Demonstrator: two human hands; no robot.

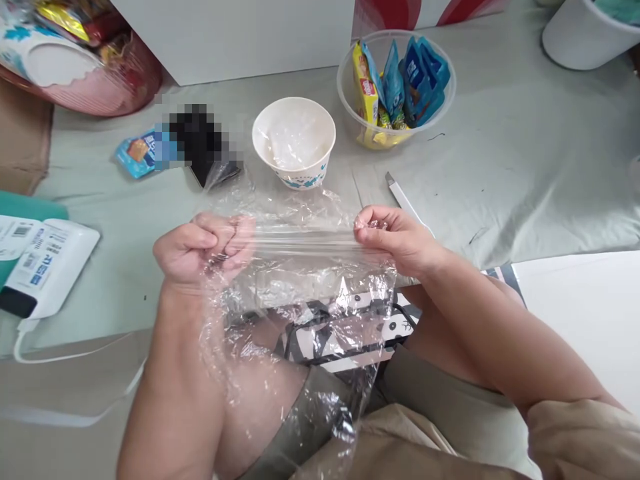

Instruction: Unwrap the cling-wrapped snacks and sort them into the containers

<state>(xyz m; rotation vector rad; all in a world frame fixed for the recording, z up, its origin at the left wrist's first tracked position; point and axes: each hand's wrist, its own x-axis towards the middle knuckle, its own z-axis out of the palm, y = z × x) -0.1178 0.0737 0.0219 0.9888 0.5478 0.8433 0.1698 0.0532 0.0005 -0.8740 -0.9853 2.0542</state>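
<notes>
A sheet of clear plastic wrap is stretched between my two hands and hangs crumpled down over my lap. My left hand is closed in a fist on the wrap's left edge. My right hand pinches the right edge with fingers pressed together. Just beyond the wrap stands a white paper bowl with a blue pattern, lined with clear film. A clear plastic bowl of blue and yellow snack packets sits further back to the right.
A utility knife lies by my right hand on the pale cloth. A blue snack packet and a blurred dark object lie at the left. A white power bank with a cable sits far left, a white bucket at the top right.
</notes>
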